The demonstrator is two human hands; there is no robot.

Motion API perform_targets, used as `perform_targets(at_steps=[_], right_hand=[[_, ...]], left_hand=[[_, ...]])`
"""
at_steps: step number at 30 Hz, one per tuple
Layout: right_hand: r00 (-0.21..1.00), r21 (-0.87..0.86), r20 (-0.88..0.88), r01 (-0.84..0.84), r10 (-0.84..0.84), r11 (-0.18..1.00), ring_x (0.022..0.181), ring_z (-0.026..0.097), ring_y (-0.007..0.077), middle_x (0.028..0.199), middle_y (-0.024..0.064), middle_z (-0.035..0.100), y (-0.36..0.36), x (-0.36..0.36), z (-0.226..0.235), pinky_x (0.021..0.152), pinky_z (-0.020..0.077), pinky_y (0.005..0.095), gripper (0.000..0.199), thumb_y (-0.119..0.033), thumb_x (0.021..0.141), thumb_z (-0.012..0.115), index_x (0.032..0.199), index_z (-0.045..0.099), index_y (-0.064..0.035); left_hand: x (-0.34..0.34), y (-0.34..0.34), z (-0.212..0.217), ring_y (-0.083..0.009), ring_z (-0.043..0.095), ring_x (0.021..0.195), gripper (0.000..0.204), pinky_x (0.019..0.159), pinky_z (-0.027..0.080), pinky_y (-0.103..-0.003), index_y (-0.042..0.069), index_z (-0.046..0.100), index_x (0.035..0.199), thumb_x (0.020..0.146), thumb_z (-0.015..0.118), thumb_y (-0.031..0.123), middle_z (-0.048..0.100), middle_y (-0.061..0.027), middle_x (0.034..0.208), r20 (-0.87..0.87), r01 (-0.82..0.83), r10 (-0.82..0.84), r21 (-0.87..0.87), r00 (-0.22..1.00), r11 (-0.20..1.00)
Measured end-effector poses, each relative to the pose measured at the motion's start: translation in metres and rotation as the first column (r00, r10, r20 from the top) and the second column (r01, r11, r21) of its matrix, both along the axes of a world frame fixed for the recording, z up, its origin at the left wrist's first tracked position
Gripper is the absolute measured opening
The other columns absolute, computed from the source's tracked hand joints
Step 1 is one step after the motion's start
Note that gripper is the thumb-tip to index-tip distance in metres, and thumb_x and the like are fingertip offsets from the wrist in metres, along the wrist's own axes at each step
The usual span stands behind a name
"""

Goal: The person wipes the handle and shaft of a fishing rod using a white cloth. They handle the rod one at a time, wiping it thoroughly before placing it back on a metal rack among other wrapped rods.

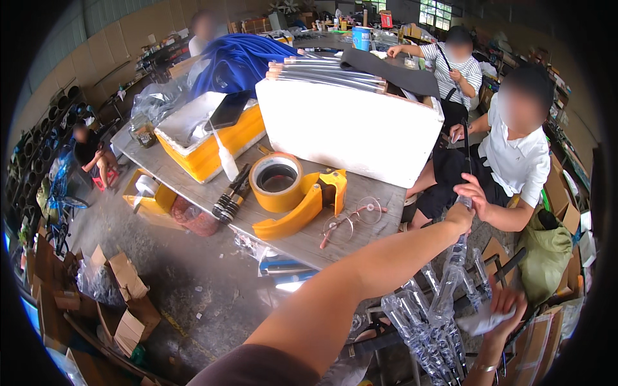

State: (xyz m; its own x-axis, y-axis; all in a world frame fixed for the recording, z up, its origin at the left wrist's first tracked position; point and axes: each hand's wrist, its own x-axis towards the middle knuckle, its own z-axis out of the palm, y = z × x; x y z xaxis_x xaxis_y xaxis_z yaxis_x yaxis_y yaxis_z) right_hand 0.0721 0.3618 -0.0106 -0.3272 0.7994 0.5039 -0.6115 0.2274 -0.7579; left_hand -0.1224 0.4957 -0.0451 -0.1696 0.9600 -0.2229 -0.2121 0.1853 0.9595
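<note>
My left hand [461, 216] reaches far forward across my body and is closed on the top of a long item in a clear plastic sleeve [454, 257]. A seated co-worker in a white shirt [517, 157] has a hand [473, 190] touching the same spot from above. My right hand [505, 303], at the lower right, grips a white scrap [486, 320] beside the sleeves. Several more clear-sleeved long items [421, 328] lean in a bundle below both hands.
On the grey table [302, 241] to the left lie an orange tape dispenser with a tape roll [278, 183], glasses [351, 222], black handles [230, 196], a white foam box [347, 125] and a yellow box [206, 154]. Cardboard boxes [125, 283] litter the floor. Another person [454, 64] sits behind.
</note>
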Motion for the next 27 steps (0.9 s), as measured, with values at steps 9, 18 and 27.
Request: perform_targets(at_steps=[9,18,27], right_hand=[[0.982,-0.332,0.134,0.170,-0.131,0.928,0.045,0.023,0.0129,0.052,0.0016,0.025,-0.114,0.056,-0.041,0.099,0.0360,0.0469,0.040,-0.031,0.093,0.039,0.061,0.023,-0.0122],[0.913,-0.551,0.319,0.396,-0.253,0.734,0.053,0.030,0.0149,0.062,0.0031,0.032,-0.185,0.074,-0.052,0.093,0.0385,0.0449,0.031,-0.031,0.091,0.043,0.073,0.029,-0.0102],[0.853,-0.616,0.408,0.521,-0.326,0.591,0.061,0.037,0.0169,0.072,0.0045,0.039,-0.248,0.095,-0.053,0.087,0.0410,0.0429,0.026,-0.031,0.088,0.047,0.086,0.035,-0.0082]], left_hand=[[-0.016,0.018,-0.005,-0.0287,0.065,0.071,0.046,0.060,0.051,-0.038,-0.004,0.047,0.111,0.086,0.058,0.033,0.063,-0.0200,0.089,-0.128,-0.009,0.026,0.131,0.991,0.991],[-0.015,-0.024,0.038,-0.0341,0.039,0.125,0.072,0.098,0.036,-0.047,-0.001,0.032,0.133,0.082,0.061,0.042,0.041,-0.0200,0.132,-0.639,-0.109,0.222,0.211,0.737,0.971],[-0.011,-0.052,0.048,-0.0362,0.028,0.130,0.070,0.105,0.021,-0.053,-0.003,0.034,0.131,0.075,0.069,0.023,0.034,-0.0199,0.136,-0.674,0.396,0.607,0.739,0.422,0.545]])
